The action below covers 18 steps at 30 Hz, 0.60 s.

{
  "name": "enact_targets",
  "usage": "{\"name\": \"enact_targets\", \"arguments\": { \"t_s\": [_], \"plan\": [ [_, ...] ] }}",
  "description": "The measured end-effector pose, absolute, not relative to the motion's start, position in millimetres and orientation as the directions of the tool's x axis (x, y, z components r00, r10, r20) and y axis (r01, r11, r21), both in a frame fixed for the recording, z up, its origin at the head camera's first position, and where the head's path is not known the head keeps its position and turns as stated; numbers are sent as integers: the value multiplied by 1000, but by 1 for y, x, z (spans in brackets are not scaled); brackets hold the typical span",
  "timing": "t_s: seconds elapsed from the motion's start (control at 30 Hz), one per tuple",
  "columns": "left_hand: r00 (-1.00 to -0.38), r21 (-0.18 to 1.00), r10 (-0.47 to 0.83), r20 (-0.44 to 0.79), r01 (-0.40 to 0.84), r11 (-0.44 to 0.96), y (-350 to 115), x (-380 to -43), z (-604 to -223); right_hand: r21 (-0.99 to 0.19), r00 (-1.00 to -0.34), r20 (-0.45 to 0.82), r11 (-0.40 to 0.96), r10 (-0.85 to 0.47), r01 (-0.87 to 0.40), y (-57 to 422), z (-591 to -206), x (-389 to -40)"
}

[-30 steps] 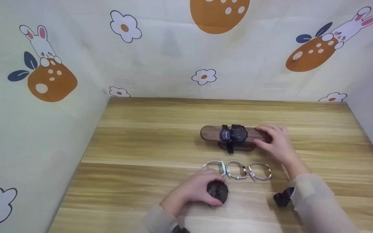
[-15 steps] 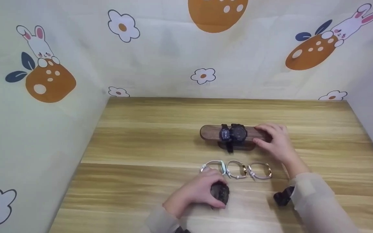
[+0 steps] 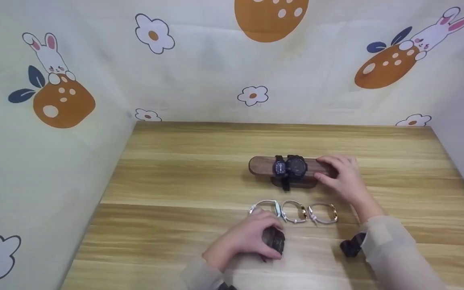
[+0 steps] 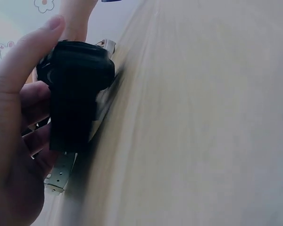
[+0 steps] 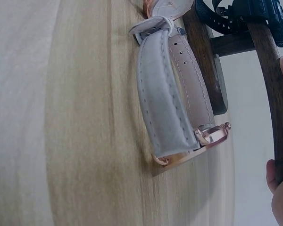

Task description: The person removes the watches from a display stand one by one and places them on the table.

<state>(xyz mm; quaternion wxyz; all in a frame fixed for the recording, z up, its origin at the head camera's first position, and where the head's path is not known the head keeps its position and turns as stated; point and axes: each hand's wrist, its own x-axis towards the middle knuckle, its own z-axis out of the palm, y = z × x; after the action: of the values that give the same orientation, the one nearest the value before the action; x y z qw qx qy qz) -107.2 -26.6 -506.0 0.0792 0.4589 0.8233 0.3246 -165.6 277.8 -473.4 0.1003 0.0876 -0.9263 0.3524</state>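
My left hand (image 3: 250,234) grips a black watch (image 3: 278,241) between thumb and fingers, near the table's front. In the left wrist view the watch (image 4: 78,89) is dark, its chunky case uppermost and a wide strap below. My right hand (image 3: 345,177) holds the right end of a dark wooden watch stand (image 3: 262,166). On the stand's bar sit a small square black watch (image 3: 280,167), one strap end hanging down, and a larger round black watch (image 3: 297,165). The right wrist view shows the bar (image 5: 273,94) between thumb and fingers.
Between hands and stand, three pale-strapped watches lie on their sides in a row: one with a mint case (image 3: 277,208), two with gold-toned cases (image 3: 304,212). The leftmost is partly behind my left hand. Printed cloth walls (image 3: 199,72) border the wooden table (image 3: 183,161).
The black watch in my left hand has turned, from a round outline to a narrower, tilted one. The left hand has shifted slightly right; the right hand and stand look unchanged.
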Motion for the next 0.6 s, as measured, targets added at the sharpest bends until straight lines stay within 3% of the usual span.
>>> {"name": "enact_targets", "arguments": {
  "t_s": [0.6],
  "plan": [
    [-591,688,785,185,648,325,-34,-116,-496,-611,-958,265,750,-107,-253,278,-473,-165]
  ]
}}
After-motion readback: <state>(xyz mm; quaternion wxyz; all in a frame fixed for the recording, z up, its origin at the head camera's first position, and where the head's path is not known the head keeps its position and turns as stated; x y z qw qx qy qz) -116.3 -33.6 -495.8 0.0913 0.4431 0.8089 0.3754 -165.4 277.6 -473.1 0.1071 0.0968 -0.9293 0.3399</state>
